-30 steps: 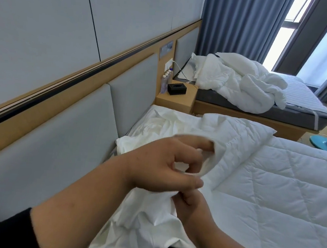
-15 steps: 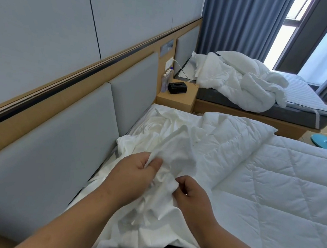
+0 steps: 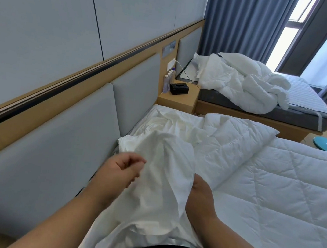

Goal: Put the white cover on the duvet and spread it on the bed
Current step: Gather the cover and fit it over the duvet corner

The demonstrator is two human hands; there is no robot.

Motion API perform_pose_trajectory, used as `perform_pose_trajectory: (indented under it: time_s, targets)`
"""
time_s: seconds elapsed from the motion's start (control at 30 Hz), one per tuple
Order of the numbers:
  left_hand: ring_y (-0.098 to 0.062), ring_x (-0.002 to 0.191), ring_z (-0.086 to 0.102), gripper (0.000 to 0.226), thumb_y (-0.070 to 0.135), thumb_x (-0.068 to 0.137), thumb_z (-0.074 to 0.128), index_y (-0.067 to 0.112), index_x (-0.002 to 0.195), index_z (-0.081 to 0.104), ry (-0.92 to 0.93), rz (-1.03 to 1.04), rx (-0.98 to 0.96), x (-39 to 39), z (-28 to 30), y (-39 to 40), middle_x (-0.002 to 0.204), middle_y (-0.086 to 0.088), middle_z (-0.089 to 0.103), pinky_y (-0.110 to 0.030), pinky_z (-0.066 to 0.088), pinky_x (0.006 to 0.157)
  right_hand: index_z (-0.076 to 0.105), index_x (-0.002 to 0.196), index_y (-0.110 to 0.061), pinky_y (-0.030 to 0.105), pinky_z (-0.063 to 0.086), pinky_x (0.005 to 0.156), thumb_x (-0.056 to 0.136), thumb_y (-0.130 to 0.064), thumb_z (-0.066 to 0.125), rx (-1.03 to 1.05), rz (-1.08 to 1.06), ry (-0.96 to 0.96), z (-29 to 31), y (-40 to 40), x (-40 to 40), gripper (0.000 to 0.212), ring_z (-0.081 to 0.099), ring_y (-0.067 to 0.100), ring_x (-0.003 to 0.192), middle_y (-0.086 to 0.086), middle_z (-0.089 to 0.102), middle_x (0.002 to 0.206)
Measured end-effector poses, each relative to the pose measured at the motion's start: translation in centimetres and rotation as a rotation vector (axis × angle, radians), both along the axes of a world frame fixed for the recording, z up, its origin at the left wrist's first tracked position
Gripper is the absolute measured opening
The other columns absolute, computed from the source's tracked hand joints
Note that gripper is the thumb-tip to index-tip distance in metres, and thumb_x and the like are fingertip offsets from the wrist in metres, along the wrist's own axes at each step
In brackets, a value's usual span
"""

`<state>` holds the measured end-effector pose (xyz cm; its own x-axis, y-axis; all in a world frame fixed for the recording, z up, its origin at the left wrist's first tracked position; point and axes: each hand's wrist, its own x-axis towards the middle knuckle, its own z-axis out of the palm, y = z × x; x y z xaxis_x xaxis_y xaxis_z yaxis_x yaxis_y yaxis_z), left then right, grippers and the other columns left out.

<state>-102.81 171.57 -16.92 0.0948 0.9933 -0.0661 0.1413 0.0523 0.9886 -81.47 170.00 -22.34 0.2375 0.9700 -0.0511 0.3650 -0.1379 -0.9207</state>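
At the head of the near bed point(image 3: 267, 241), against the grey padded headboard point(image 3: 58, 144), the white cover point(image 3: 163, 183) lies bunched in a raised ridge between the two hands. The left hand point(image 3: 122, 168) sits at the cover's left edge with its fingers curled in; whether they pinch any cloth I cannot tell. The right hand point(image 3: 202, 194) goes in under the cover's right edge, its fingers hidden by the fabric, so its grip cannot be told. The quilted duvet point(image 3: 272, 182) lies spread to the right, its top corner folded up just beside the cover. Past the bed's far edge stands a wooden nightstand point(image 3: 177, 101) with a black tissue box point(image 3: 179, 88) and bottles point(image 3: 167, 80), then a second bed point(image 3: 258, 112) heaped with bedding.
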Motion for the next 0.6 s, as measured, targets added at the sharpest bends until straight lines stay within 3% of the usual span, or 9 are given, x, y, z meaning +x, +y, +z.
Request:
perform_pose_trajectory:
  time_s: [0.03,0.1,0.17,0.3,0.4,0.53,0.6]
  targets:
    - [-0.010,0.077,0.064,0.020,0.041,0.079,0.076,0.038,0.099,0.073,0.187,-0.095,-0.052,-0.1,-1.2,0.0,0.086,0.012,0.069,-0.026,0.051,0.070,0.055,0.067,-0.006,0.025,0.046,0.061,0.091,-0.019,0.063,-0.007,0.012,0.001,0.1,-0.1,-0.1,0.029,0.051,0.007,0.060,-0.003,0.061,0.062]
    - [0.009,0.102,0.060,0.048,0.061,0.073,0.072,0.045,0.118,0.062,0.372,-0.239,-0.090,0.7,-3.3,-0.7,0.110,0.028,0.066,-0.020,0.048,0.089,0.062,0.066,-0.014,0.029,0.054,0.067,0.092,-0.022,0.064,-0.012,0.058,0.010,0.4,-0.3,-0.6,0.027,0.062,0.013,0.068,-0.002,0.068,0.069]
    - [0.017,0.100,0.057,0.055,0.071,0.069,0.058,0.042,0.115,0.061,0.337,-0.182,-0.062,2.2,-4.4,-1.2,0.106,0.033,0.065,-0.016,0.045,0.085,0.065,0.064,-0.023,0.028,0.055,0.070,0.093,-0.021,0.065,-0.013,0.112,0.025,1.0,-0.7,-1.0,0.029,0.064,0.008,0.071,-0.005,0.070,0.071]
    - [0.013,0.087,0.061,0.018,0.040,0.098,0.055,0.026,0.103,0.064,0.249,-0.017,-0.053,3.3,-5.3,-0.7,0.094,0.025,0.067,-0.016,0.044,0.077,0.062,0.064,-0.021,0.021,0.048,0.064,0.094,-0.021,0.061,-0.014,0.082,-0.012,1.3,-1.2,-0.8,0.030,0.058,0.002,0.065,-0.006,0.068,0.070]
    - [0.007,0.086,0.063,0.016,0.036,0.100,0.054,0.024,0.101,0.065,0.225,-0.020,-0.069,3.2,-5.3,-0.2,0.093,0.021,0.068,-0.013,0.048,0.075,0.063,0.075,-0.017,0.020,0.049,0.066,0.097,-0.022,0.058,-0.002,0.049,-0.049,1.3,-1.3,-0.3,0.023,0.061,0.009,0.074,-0.007,0.068,0.076]
    - [-0.003,0.085,0.067,0.016,0.037,0.100,0.055,0.028,0.096,0.068,0.164,0.121,-0.080,2.4,-5.6,0.7,0.090,0.014,0.072,-0.027,0.053,0.079,0.059,0.074,-0.022,0.015,0.040,0.061,0.100,-0.019,0.054,0.065,-0.081,-0.138,1.7,-1.4,1.2,0.027,0.058,0.001,0.070,-0.009,0.063,0.070]
    - [-0.007,0.079,0.067,0.020,0.037,0.099,0.055,0.027,0.091,0.069,0.156,0.213,-0.107,1.5,-5.8,1.6,0.084,0.011,0.072,-0.030,0.052,0.074,0.059,0.072,-0.019,0.022,0.041,0.063,0.100,-0.016,0.053,0.145,-0.108,0.011,2.9,-1.8,2.1,0.028,0.055,0.005,0.064,-0.008,0.061,0.067]
